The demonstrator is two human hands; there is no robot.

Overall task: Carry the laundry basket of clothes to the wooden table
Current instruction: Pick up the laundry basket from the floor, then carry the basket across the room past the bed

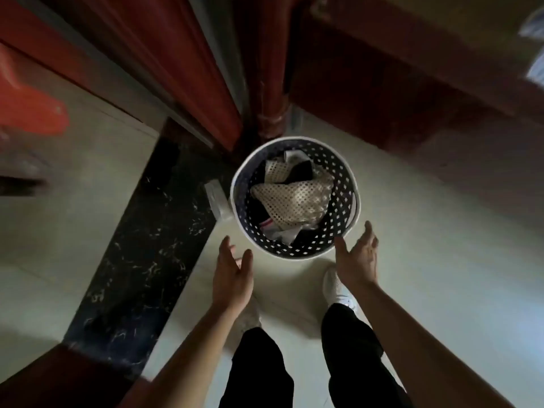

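Observation:
A round laundry basket (pixel 343 184) with a white rim and dark perforated walls stands on the pale tiled floor. Inside lie clothes (pixel 294 198): a cream open-knit piece on top, with dark and white items under it. My left hand (pixel 232 275) hovers just off the basket's near-left rim, fingers spread, holding nothing. At the near-right rim my right hand (pixel 357 257) is likewise spread, its thumb close to the rim; I cannot tell if it touches. Both hands are empty.
A red-brown wooden door frame (pixel 176 63) and a dark wooden post (pixel 272 83) rise just behind the basket. A black marble threshold strip (pixel 147 245) runs diagonally at left. Dark wooden furniture (pixel 412 92) stands at right. My legs and white shoes (pixel 338 290) are below the basket.

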